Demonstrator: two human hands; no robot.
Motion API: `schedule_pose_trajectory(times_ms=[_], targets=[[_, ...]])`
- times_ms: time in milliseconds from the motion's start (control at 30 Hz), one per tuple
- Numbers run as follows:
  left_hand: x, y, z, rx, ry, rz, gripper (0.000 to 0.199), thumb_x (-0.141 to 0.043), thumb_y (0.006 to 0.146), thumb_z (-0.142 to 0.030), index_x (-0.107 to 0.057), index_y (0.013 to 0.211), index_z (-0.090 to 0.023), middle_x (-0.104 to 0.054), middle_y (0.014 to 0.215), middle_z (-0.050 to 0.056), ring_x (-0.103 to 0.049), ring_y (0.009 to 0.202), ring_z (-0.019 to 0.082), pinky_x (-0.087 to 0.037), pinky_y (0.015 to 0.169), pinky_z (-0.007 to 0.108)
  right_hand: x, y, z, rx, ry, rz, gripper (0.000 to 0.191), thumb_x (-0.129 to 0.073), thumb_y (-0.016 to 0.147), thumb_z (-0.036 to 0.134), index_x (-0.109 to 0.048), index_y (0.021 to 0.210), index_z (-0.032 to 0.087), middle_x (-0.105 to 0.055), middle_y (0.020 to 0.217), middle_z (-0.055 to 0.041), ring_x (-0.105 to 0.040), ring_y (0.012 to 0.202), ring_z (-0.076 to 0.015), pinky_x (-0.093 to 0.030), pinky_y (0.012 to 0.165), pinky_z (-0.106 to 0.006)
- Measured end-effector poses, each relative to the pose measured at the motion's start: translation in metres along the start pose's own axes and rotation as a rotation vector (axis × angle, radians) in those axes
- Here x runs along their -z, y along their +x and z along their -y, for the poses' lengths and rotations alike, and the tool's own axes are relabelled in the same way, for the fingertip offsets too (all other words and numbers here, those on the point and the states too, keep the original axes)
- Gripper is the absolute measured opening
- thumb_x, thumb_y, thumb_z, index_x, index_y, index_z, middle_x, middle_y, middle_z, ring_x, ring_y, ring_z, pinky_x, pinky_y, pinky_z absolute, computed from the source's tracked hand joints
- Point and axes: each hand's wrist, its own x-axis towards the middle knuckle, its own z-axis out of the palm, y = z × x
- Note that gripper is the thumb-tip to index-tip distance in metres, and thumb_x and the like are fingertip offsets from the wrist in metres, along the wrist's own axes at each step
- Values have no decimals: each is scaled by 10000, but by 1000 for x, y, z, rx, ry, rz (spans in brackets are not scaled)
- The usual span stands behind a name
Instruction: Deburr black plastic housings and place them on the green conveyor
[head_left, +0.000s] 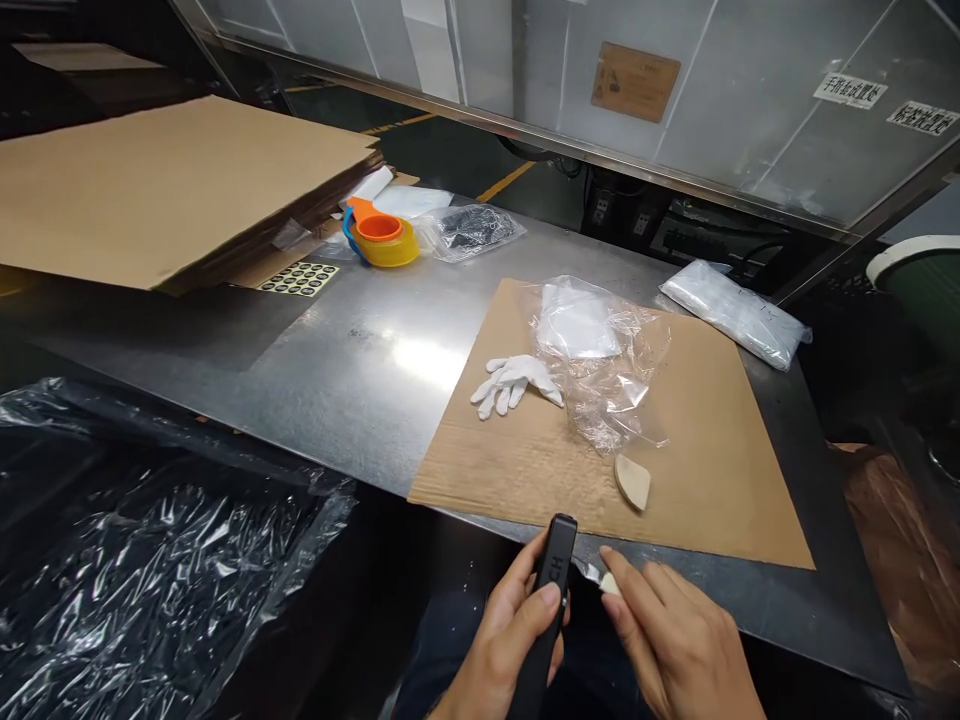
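Observation:
My left hand [504, 640] is wrapped round a long black plastic bar [553, 590] with pale lettering near its top end. It is held tilted upright just off the table's front edge. Close beside it, my right hand [679, 635] pinches a small knife [587, 569]; its shiny blade points at the bar's side, and a whitish part shows at the fingertips. Whether the blade touches the bar, I cannot tell. Beyond both hands, a beige wedge-shaped pad [633, 484] lies on a cardboard sheet [495, 460].
On the cardboard lie a white glove [516, 384] and clear plastic bags [611, 390]. An orange-and-yellow tape dispenser [382, 240] stands farther back on the metal table [360, 370]. Stacked cardboard [187, 190] is at left, above a black-lined bin [150, 560]. A wrapped packet [739, 312] sits back right.

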Motion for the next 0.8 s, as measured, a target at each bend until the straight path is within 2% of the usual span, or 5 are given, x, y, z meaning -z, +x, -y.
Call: schedule_pose_trajectory(times_ms=[200,600,800], targets=[[-3,-1,-1,-10,18,-29,624,-576,789,-468,-374,1325,-220,-515,727,-9,-409,471,52,-296,470,209,2,-1,-1,4,-81,-19,371,-323,961,295,-644,1059,139,-540,585,-2,-532,492,-113,-373,477,-238],[-3,1,-1,-11,31,-57,556,-592,787,-439,-440,1291,-260,-543,738,-9,-434,458,54,-336,449,200,3,-1,-1,13,-96,-40,381,-321,964,288,-661,1048,136,-523,568,5,-494,481,-93,-324,499,-237],[-3,0,-1,-19,-2,-47,541,-599,795,-393,-462,1298,-247,-569,720,-1,-436,457,65,-450,612,261,2,-2,-1,16,-98,-59,379,-326,964,282,-665,1043,131,-519,563,7,-485,481,-92,-321,510,-241]])
